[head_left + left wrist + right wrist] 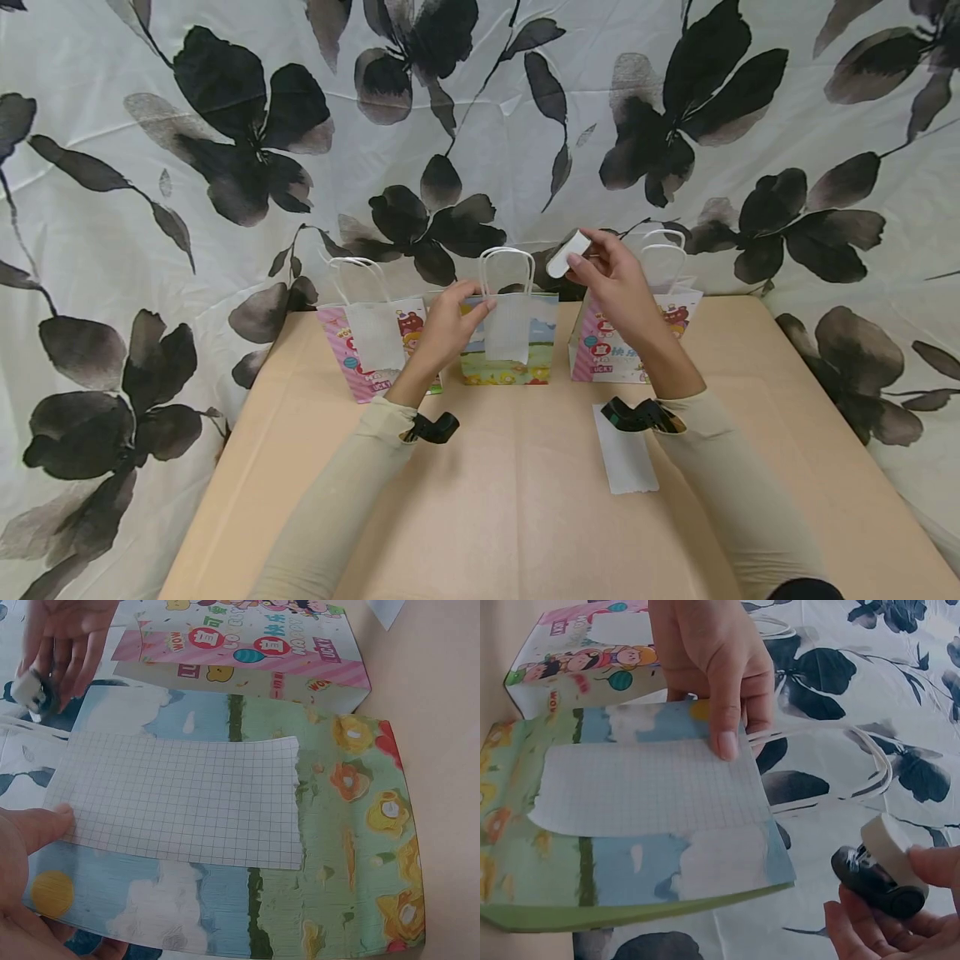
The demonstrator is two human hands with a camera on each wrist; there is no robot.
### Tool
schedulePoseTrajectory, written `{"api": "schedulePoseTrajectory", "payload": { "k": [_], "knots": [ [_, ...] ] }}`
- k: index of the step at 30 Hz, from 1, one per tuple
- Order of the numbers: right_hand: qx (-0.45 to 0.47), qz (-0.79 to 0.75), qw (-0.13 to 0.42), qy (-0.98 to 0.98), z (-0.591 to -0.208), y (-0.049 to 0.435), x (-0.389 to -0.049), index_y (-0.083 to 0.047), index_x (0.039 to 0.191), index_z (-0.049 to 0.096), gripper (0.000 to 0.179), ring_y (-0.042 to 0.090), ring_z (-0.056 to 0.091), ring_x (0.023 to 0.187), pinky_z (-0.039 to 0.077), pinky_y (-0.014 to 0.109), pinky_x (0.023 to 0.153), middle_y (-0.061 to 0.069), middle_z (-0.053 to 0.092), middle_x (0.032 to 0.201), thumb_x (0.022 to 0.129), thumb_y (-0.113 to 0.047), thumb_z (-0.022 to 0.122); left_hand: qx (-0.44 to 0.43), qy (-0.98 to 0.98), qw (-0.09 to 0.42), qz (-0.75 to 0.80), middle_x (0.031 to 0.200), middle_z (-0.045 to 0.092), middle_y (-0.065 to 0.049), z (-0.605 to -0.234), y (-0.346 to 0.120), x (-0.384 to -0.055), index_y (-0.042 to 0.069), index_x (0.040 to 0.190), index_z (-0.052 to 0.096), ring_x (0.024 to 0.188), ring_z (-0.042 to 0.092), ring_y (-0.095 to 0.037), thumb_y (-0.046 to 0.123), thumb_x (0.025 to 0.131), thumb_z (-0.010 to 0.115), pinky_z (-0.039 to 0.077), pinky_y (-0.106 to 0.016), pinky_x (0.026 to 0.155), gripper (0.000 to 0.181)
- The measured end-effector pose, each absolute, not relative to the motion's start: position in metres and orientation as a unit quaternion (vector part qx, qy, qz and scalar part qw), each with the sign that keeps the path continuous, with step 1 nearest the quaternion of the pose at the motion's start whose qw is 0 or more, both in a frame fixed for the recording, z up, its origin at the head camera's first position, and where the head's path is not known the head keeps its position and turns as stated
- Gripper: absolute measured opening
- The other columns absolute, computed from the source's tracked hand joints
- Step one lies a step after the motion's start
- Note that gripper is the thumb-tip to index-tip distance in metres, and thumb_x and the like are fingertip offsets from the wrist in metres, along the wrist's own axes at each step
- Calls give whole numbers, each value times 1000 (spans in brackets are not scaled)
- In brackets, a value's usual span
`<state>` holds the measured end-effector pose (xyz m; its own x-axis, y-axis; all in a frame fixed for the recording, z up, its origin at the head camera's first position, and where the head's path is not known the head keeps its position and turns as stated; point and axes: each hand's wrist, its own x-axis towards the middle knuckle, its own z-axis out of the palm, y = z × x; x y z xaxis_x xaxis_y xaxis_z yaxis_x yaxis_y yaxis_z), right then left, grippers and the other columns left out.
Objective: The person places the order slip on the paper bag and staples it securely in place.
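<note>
In the head view my left hand pinches the top edge of the middle paper bag, which has a landscape print and white handles. Under that thumb, a strip of grid paper with a torn end lies against the bag's front, as the left wrist view shows. My right hand holds a small white and black stapler between thumb and fingers, up and to the right of the bag's handles. The stapler is apart from the paper and the bag.
A pink printed bag with a paper strip on its front stands at left. Another pink bag stands at right, partly behind my right arm. A loose paper strip lies on the table. Floral cloth hangs behind.
</note>
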<state>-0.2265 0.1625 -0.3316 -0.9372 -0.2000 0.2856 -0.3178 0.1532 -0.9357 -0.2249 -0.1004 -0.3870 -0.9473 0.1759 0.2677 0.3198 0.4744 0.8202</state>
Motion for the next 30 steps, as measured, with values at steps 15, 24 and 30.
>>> {"api": "schedulePoseTrajectory", "payload": {
  "k": [15, 24, 30],
  "knots": [
    [136, 633, -63, -760, -324, 137, -264, -4, 148, 46, 53, 27, 61, 118, 46, 42, 109, 15, 58, 128, 100, -19, 65, -142, -860, 72, -485, 136, 61, -7, -386, -100, -225, 10, 119, 71, 135, 51, -27, 23, 100, 66, 35, -55, 116, 23],
    [142, 621, -139, -758, -322, 127, -276, -5, 137, 54, 51, 21, 67, 104, 46, 48, 108, 15, 65, 122, 93, -19, 76, -140, -855, 63, -495, 130, 62, -6, -384, -101, -226, 9, 120, 71, 128, 53, -25, 22, 100, 66, 39, -55, 113, 24],
    [178, 587, -155, -774, -321, 125, -277, -9, 132, 60, 45, 33, 64, 107, 48, 51, 104, 15, 68, 117, 92, -20, 77, -135, -857, 60, -493, 129, 63, -5, -383, -101, -226, 10, 122, 71, 127, 54, -25, 23, 100, 67, 39, -55, 113, 25]
  ]
}}
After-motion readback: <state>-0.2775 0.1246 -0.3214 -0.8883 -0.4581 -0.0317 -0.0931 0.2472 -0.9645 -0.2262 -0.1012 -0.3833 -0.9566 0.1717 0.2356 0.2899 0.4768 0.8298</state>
